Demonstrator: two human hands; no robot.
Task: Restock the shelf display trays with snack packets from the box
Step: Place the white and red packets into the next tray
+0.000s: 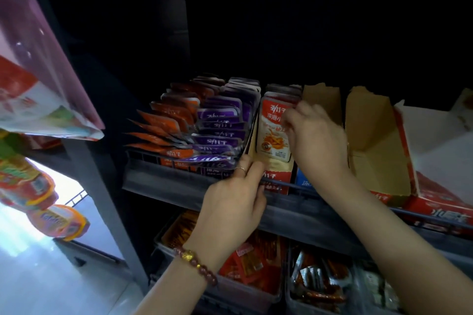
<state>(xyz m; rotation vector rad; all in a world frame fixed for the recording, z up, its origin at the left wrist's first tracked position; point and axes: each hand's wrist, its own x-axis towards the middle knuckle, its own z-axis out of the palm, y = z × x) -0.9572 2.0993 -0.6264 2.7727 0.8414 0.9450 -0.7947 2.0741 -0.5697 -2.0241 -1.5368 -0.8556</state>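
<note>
A person's right hand [314, 135] pinches the top edge of a red-and-white snack packet [272, 135] printed with an orange food picture. The packet stands upright at the front of a row in a narrow cardboard display tray [277, 179], whose front left corner the left hand [235, 202], ringed and braceleted, grips. The tray sits on a dark wire shelf [166, 184] between fanned purple packets [222, 120] and another cardboard tray [376, 135], with bins of red packets [245, 263] below and darkness behind.
</note>
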